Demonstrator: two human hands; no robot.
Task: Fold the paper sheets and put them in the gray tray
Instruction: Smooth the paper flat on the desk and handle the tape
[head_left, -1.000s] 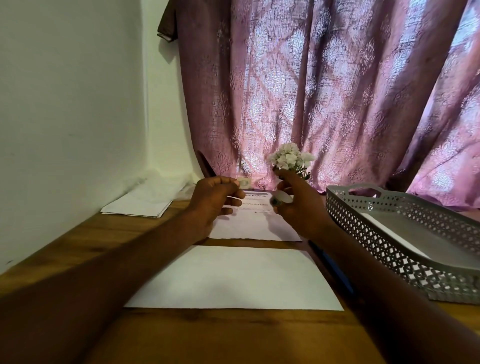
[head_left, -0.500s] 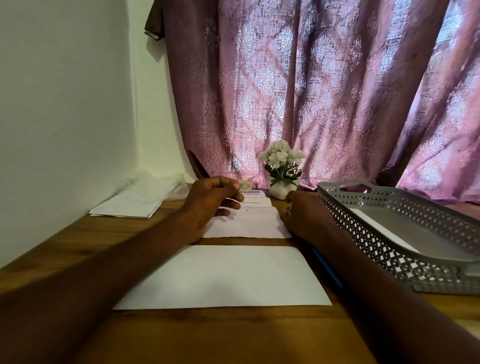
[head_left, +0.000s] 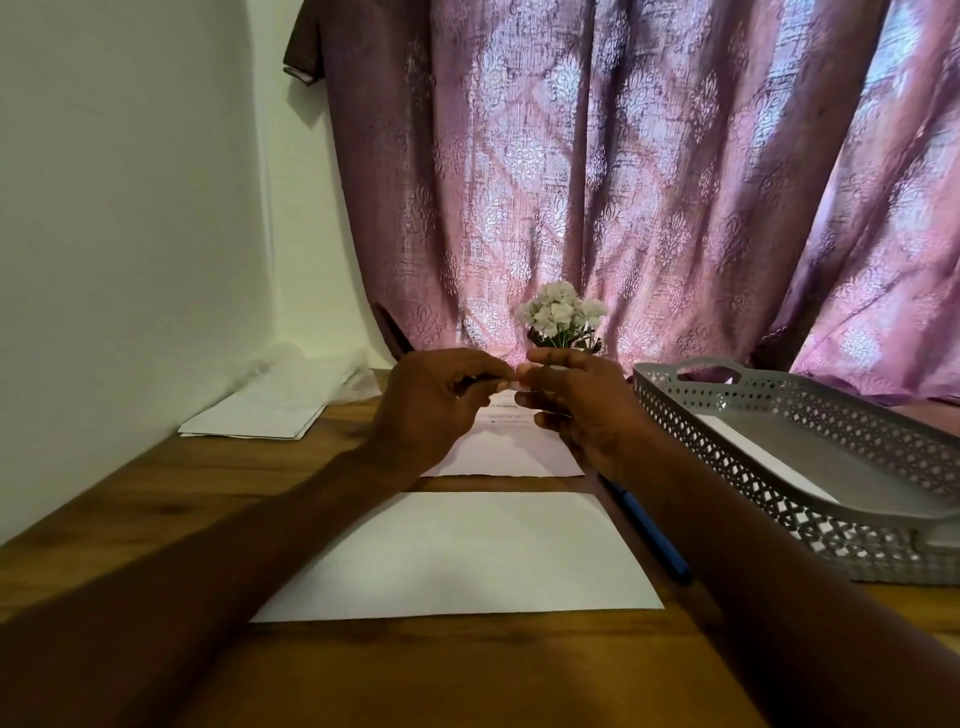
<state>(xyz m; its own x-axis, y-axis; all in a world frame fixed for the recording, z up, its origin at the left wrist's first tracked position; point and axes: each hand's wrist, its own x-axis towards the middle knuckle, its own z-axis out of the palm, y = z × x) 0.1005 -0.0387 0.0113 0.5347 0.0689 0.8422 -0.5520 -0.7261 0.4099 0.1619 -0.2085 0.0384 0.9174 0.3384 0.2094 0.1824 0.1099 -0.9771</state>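
At the left of the frame a stack of folded white papers (head_left: 249, 415) lies against the wall on the wooden table (head_left: 156, 499), well apart from your hands. Moving toward centre, your left hand (head_left: 426, 405) is raised with its fingers curled, thumb and fingertips pinching the far edge of the printed sheet (head_left: 504, 447) that lies beyond the blank sheet (head_left: 467, 556). Your right hand (head_left: 582, 405) meets it fingertip to fingertip, also curled and pinching at that same small bit of white edge. By the look of it, you are starting the fold on the printed sheet; the next move calls for drawing that far edge toward you, squaring it on the near edge, then pressing the crease flat. The blank sheet in the lower centre is not yet folded. There are lines of print on the far sheet, but they are too small and blurred to read. Behind your hands stands a small white flower bunch (head_left: 561, 312). A blue pen (head_left: 649, 535) lies beside the blank sheet, and at the right the gray tray (head_left: 769, 467) already has paper lying in it.
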